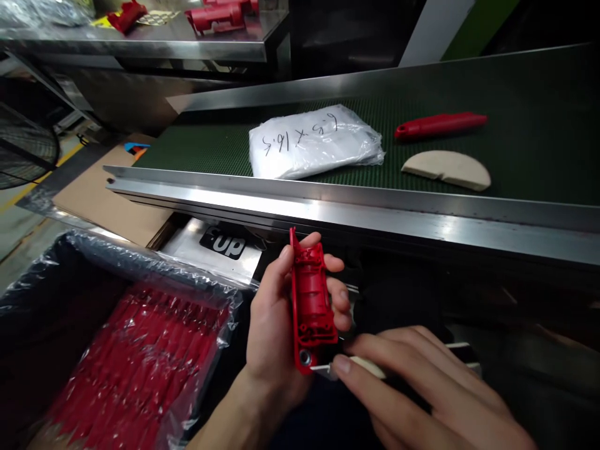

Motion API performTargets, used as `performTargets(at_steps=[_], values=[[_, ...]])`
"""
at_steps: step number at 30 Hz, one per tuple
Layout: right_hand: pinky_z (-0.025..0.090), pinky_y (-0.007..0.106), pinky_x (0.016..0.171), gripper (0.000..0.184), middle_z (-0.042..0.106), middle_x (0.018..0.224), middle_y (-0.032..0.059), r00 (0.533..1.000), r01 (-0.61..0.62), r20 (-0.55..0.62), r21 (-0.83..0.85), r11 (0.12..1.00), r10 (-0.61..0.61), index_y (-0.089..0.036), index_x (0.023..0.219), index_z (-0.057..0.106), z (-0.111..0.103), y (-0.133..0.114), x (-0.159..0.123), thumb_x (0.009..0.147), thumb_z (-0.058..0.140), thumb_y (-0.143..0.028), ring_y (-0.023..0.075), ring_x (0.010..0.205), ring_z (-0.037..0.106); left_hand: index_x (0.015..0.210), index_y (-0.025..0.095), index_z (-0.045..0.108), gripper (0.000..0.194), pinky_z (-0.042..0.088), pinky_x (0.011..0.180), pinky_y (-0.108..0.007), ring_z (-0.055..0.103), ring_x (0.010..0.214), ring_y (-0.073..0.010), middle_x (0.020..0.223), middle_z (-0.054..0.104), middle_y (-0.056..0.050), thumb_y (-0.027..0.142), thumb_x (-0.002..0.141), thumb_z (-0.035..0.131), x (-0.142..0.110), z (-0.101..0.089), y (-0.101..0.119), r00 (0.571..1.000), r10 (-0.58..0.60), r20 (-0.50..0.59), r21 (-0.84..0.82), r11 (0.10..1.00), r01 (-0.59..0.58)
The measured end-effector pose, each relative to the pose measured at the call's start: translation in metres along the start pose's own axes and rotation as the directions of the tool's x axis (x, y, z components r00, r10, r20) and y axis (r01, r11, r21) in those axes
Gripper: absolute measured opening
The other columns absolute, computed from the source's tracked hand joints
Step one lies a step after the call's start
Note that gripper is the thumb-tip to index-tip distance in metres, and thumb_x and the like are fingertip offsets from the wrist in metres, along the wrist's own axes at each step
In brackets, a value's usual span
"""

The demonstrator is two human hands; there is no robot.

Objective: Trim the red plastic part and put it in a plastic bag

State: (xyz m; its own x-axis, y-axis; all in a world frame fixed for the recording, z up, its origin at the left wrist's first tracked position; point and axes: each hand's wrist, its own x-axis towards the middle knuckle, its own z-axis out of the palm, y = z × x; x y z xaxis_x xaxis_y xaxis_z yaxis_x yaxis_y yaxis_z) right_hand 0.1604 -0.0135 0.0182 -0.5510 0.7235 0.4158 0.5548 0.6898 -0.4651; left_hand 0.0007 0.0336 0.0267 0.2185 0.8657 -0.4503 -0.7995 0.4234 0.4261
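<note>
My left hand [272,325] is closed around a red moulded plastic part [310,300], held upright with its hollow ribbed side facing me. My right hand [422,387] pinches a small knife with a pale handle [370,367]. Its thin blade [323,370] touches the lower edge of the red part. Both hands are low in the view, just in front of the conveyor's steel rail [375,215].
On the green conveyor belt [539,94] lie a white plastic bag pack with handwriting [314,144], a red handle [440,125] and a beige half-round piece [447,169]. A plastic-lined box of red parts [140,362] is at lower left. Cardboard [107,194] and a steel table [154,37] are behind.
</note>
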Motion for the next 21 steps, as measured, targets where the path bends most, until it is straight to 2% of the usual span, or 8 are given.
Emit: performTargets(at_steps=[3,11,16,21], values=[[0.048,0.030,0.075,0.033,0.068,0.106,0.0049,0.999,0.023,0.028,-0.020,1.000,-0.022,-0.016,0.113,0.065,0.0006,0.0016,0.0012,0.088,0.051,-0.001,0.0154,0.089,0.059,0.118,0.016,0.057,0.035,0.048,0.048,-0.020,0.056,0.055,-0.0115,0.082,0.064,-0.005,0.036,0.100,0.034,0.0006,-0.0006,0.0012,1.000,0.030,-0.006,0.025,0.999,-0.030],[0.051,0.030,0.075,0.034,0.068,0.106,0.0072,0.997,0.065,0.048,-0.021,0.998,-0.064,-0.016,0.114,0.065,-0.0040,0.0073,0.0041,0.084,0.054,-0.003,0.0172,0.090,0.061,0.116,0.018,0.059,0.034,0.045,0.047,-0.018,0.056,0.056,-0.0114,0.084,0.064,-0.005,0.037,0.099,0.037,0.0021,0.0014,0.0019,1.000,0.023,-0.010,0.029,0.999,-0.022],[0.052,0.034,0.077,0.038,0.067,0.107,0.0097,0.999,0.010,0.040,-0.053,0.999,-0.007,-0.015,0.116,0.064,-0.0036,0.0080,0.0062,0.082,0.055,-0.002,0.0207,0.094,0.060,0.113,0.018,0.059,0.033,0.044,0.045,-0.018,0.054,0.052,-0.0107,0.082,0.063,-0.005,0.037,0.099,0.036,0.0015,0.0029,0.0018,0.999,0.031,-0.014,0.029,0.999,-0.030],[0.053,0.032,0.078,0.043,0.065,0.111,0.0085,1.000,-0.019,0.011,0.078,0.997,0.018,-0.018,0.122,0.060,-0.0075,0.0099,-0.0018,0.083,0.054,0.000,0.0201,0.101,0.060,0.114,0.017,0.059,0.032,0.046,0.045,-0.019,0.055,0.054,-0.0114,0.084,0.063,-0.005,0.034,0.098,0.037,0.0058,0.0033,0.0036,0.999,0.018,-0.034,0.001,1.000,-0.018]])
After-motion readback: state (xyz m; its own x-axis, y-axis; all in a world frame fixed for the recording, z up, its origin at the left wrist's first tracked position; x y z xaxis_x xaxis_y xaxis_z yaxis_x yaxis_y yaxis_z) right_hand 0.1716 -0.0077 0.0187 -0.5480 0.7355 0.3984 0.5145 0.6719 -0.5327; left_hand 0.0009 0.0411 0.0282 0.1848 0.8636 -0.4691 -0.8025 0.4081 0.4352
